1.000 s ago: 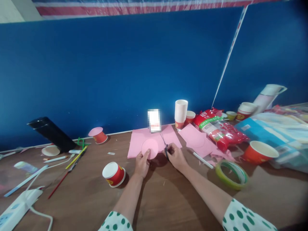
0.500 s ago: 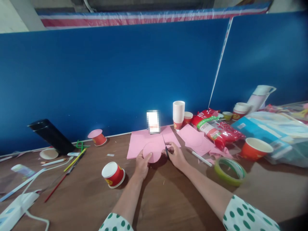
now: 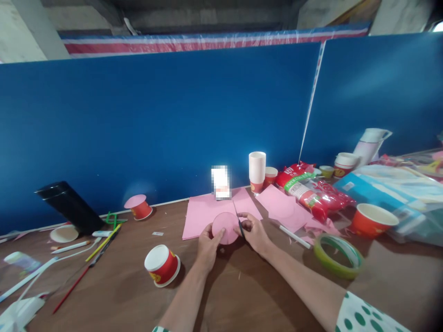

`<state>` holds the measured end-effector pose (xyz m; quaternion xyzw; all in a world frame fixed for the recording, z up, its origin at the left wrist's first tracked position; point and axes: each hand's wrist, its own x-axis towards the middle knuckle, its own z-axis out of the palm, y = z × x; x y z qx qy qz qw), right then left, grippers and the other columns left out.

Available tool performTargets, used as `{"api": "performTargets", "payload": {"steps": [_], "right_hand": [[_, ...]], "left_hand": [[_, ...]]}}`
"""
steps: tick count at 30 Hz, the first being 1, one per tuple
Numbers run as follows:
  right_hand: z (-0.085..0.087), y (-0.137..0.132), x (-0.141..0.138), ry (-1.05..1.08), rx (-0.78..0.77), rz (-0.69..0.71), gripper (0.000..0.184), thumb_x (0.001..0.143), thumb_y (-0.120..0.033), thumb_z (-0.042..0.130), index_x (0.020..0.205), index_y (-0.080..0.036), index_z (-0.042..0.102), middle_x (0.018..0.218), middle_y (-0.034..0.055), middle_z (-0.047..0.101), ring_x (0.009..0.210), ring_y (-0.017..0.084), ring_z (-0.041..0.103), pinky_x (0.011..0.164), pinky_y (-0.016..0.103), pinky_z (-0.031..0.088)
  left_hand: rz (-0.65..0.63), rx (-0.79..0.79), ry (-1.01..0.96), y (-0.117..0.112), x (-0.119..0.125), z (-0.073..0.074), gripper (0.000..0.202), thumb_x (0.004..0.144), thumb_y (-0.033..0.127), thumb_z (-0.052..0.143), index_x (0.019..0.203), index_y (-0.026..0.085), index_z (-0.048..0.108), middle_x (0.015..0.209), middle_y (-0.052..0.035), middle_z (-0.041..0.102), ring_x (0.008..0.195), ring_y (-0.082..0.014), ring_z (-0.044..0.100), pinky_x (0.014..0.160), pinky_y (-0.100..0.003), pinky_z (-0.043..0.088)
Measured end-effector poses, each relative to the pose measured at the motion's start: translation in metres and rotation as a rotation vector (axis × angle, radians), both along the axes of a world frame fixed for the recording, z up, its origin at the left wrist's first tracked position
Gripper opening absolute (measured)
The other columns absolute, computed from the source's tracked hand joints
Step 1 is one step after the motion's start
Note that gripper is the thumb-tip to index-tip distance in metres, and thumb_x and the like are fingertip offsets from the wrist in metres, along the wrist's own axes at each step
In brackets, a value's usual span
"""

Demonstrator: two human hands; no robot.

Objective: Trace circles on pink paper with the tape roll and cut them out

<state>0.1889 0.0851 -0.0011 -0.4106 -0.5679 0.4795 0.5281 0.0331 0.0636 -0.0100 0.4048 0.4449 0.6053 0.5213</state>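
My left hand pinches the lower left edge of a round pink paper disc just above the brown table. My right hand is closed round the handles of small scissors, whose blades point up along the disc's right edge. Behind the disc lies a pink paper sheet. A red paper cup lies tilted to the left of my left hand.
A stack of white cups, a red packet, more pink paper, a white pen and a green tape roll lie right. An open red cup stands far right. Pencils and a black stand lie left, before the blue partition.
The disc has been turned and shifted slightly right between my hands, with the scissors staying at its right edge. The view has tilted up a little.
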Motion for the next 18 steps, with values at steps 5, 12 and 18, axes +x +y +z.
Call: {"api": "performTargets", "payload": {"steps": [5,12,18], "right_hand": [[0.0053,0.0009,0.0026,-0.014,-0.007,-0.089,0.047,0.061,-0.038,0.072,0.098,-0.016,0.054,0.051,-0.0074,0.048,0.047,0.010,0.042,0.045,0.022,0.034],[0.0013,0.0037,0.0035,-0.052,0.023,-0.137,0.040,0.063,-0.039,0.070,0.094,-0.017,0.055,0.052,-0.0052,0.050,0.049,0.012,0.046,0.046,0.023,0.037],[0.0003,0.0040,0.0039,-0.035,-0.001,-0.148,0.040,0.063,-0.038,0.071,0.093,-0.017,0.054,0.053,-0.0050,0.051,0.049,0.012,0.046,0.047,0.024,0.037]], "left_hand": [[-0.058,-0.006,-0.062,-0.0023,0.0036,0.0045,0.041,0.062,0.040,0.073,0.091,0.012,0.064,0.076,-0.0061,0.068,0.063,-0.0150,0.061,0.059,-0.025,0.048],[-0.032,-0.059,-0.015,0.0007,0.0030,-0.0009,0.033,0.064,0.043,0.071,0.078,0.014,0.062,0.056,0.0023,0.059,0.045,-0.0087,0.049,0.043,-0.019,0.040],[-0.023,-0.021,0.003,0.0005,0.0025,0.0016,0.031,0.064,0.040,0.072,0.078,0.014,0.064,0.062,0.0004,0.063,0.052,-0.0095,0.054,0.053,-0.020,0.044]]}}
